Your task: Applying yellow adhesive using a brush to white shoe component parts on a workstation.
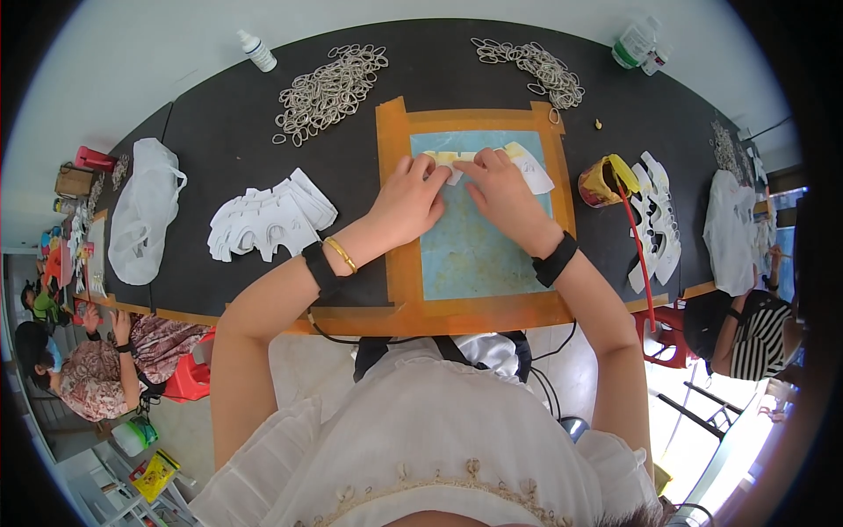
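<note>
A white cut-out piece (532, 172) with a yellowish notched upper edge lies on the blue sheet (483, 255), framed with brown tape. My left hand (410, 202) has its bent fingers pinched on the piece's left part. My right hand (509, 198) grips its upper edge near the middle, thumb and fingertips close to the left hand's. The fingers hide much of the piece. To the left is a fanned stack of white cut-out pieces (268, 220); more cut-out pieces (657, 224) lie at the right.
A yellow-stained can (597, 184) with a long red stick (644, 250) stands right of the sheet. Metal rings (334, 92) are heaped at the back left, with another heap of rings (540, 70) at the back right. A white plastic bag (145, 215) lies left. People sit on both sides.
</note>
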A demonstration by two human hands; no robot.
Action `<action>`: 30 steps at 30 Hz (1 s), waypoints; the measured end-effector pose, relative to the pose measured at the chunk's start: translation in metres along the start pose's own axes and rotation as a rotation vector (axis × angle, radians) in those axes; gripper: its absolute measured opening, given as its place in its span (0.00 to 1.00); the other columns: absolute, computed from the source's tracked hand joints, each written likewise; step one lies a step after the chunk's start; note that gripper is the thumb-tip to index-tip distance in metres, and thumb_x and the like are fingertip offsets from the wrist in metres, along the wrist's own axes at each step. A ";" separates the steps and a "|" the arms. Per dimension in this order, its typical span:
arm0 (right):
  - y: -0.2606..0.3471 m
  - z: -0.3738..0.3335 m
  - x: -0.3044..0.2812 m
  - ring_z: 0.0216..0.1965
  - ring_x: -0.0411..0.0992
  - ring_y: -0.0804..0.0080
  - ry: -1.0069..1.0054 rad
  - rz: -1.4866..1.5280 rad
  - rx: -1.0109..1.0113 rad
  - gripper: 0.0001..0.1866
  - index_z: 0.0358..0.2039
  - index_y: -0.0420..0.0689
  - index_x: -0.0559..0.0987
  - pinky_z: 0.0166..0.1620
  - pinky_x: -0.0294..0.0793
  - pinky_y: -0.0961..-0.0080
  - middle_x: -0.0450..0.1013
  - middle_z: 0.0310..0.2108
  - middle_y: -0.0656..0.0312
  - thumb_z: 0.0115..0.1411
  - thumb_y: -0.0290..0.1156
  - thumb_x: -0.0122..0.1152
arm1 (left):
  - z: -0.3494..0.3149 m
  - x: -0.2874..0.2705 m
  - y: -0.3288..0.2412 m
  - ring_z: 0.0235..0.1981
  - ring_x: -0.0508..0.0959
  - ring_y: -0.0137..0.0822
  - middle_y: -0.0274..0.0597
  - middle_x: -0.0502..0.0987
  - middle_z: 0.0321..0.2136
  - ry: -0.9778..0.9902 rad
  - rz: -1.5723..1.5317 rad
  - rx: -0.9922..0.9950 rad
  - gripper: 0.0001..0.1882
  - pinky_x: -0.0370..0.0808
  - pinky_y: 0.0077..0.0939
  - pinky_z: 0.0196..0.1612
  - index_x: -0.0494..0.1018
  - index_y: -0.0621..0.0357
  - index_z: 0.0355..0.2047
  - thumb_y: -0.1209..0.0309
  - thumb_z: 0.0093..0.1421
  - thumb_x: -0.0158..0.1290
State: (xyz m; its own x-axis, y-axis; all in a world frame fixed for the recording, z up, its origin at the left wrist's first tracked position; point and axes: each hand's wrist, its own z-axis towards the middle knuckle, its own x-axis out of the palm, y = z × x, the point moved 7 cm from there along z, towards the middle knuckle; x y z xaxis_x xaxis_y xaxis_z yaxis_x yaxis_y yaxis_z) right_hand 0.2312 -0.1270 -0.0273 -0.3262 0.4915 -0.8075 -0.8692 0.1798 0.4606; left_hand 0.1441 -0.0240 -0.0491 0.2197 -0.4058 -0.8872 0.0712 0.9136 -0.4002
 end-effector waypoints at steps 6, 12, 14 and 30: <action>-0.017 -0.009 -0.013 0.41 0.72 0.49 0.014 0.137 0.123 0.13 0.43 0.38 0.79 0.45 0.72 0.60 0.75 0.37 0.49 0.57 0.23 0.58 | 0.003 0.000 -0.004 0.42 0.68 0.50 0.48 0.67 0.43 -0.015 0.020 0.014 0.21 0.71 0.42 0.46 0.68 0.55 0.49 0.76 0.53 0.53; 0.067 -0.002 -0.057 0.42 0.74 0.51 0.399 0.400 0.022 0.14 0.45 0.39 0.78 0.46 0.73 0.64 0.77 0.42 0.50 0.60 0.31 0.61 | 0.005 -0.003 0.001 0.46 0.68 0.51 0.49 0.67 0.44 0.022 -0.091 0.031 0.21 0.71 0.42 0.48 0.70 0.58 0.49 0.76 0.54 0.54; 0.123 0.003 -0.082 0.42 0.73 0.52 0.568 0.647 -0.084 0.13 0.45 0.41 0.77 0.45 0.72 0.65 0.76 0.40 0.52 0.61 0.32 0.61 | 0.002 -0.003 0.021 0.43 0.75 0.45 0.49 0.73 0.40 0.043 -0.186 0.070 0.21 0.74 0.35 0.46 0.71 0.60 0.53 0.72 0.58 0.56; 0.130 0.006 -0.111 0.34 0.71 0.62 0.444 0.288 -0.474 0.06 0.29 0.41 0.72 0.40 0.70 0.68 0.68 0.27 0.58 0.51 0.25 0.59 | 0.043 -0.023 -0.008 0.29 0.77 0.55 0.56 0.74 0.24 0.801 -0.074 0.045 0.13 0.73 0.43 0.31 0.74 0.66 0.31 0.66 0.64 0.52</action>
State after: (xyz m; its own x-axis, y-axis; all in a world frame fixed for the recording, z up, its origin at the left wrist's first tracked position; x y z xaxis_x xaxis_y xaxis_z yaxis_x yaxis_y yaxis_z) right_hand 0.1566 -0.1527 0.1243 -0.6005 0.0522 -0.7979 -0.7608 -0.3444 0.5500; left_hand 0.1802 -0.0210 -0.0161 -0.5500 -0.3444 -0.7608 0.1015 0.8767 -0.4702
